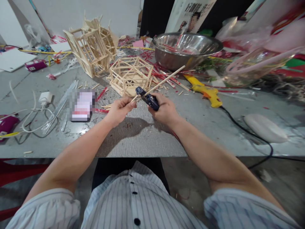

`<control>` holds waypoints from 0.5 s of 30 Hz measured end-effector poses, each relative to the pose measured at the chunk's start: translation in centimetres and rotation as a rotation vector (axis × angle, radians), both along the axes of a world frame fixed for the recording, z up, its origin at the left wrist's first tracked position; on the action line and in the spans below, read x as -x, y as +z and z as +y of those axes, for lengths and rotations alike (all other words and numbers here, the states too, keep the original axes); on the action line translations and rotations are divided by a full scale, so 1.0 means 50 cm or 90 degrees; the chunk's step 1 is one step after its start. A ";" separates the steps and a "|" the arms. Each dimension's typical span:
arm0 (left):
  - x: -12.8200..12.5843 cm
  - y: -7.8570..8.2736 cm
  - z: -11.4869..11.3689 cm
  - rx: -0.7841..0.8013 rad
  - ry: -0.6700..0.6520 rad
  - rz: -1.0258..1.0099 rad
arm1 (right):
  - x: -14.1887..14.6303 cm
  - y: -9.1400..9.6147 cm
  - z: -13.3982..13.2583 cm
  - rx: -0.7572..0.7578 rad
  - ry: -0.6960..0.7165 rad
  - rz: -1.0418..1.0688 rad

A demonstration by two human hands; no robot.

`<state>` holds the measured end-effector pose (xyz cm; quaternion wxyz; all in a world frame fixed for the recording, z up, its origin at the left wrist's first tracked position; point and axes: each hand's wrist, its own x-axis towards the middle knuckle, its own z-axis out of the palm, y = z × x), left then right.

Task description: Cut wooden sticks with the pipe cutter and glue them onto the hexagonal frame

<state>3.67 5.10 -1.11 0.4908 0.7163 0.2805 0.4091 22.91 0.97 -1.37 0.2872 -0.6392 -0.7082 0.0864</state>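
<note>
My left hand [119,110] pinches the near end of a long thin wooden stick [164,81] that slants up and to the right over the grey table [133,136]. My right hand [164,109] is closed around a dark blue cutter [147,98], whose jaws sit on the stick close to my left fingers. Just beyond both hands lies a low hexagonal frame of wooden sticks [130,74]. A taller stick structure [91,47] stands behind it to the left.
A steel bowl [187,51] stands at the back. A yellow glue gun [206,90] with a black cord lies to the right, beside a white oval object [264,127]. A phone [81,105], a white charger with cable [45,98] and stick offcuts lie left.
</note>
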 end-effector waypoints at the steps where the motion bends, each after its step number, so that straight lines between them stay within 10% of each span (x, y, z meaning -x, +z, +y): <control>1: 0.000 -0.002 0.002 0.022 -0.011 -0.011 | 0.000 -0.001 0.001 -0.004 0.008 0.005; 15: 0.002 -0.003 0.001 0.210 -0.109 -0.102 | -0.024 -0.036 0.024 -0.154 0.099 0.005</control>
